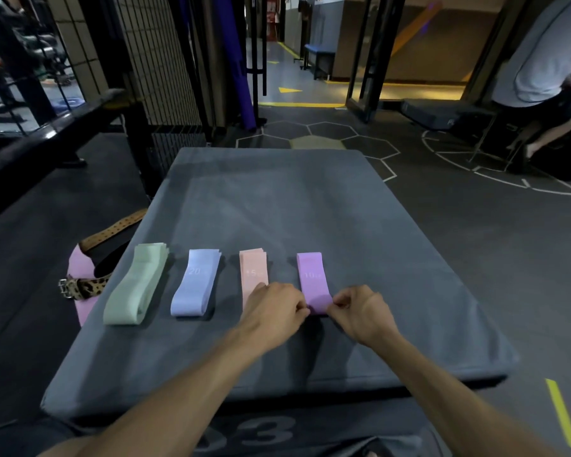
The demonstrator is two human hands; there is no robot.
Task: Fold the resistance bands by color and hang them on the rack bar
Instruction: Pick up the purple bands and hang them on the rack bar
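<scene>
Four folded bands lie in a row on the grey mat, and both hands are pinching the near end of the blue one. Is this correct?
Not quite. The head view shows both hands, left hand and right hand, pinching the near end of the purple band, not the blue band. The four folded bands do lie in a row on the grey mat.

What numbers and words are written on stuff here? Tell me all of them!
"20" on the blue band, small mark after it too blurred to read.
"10" on the purple band, held at its near end by both hands.
"15" or "5" on the peach band, first digit unclear.
"03" on the dark mat edge, partly cut off.
Green band: nothing readable.
</scene>
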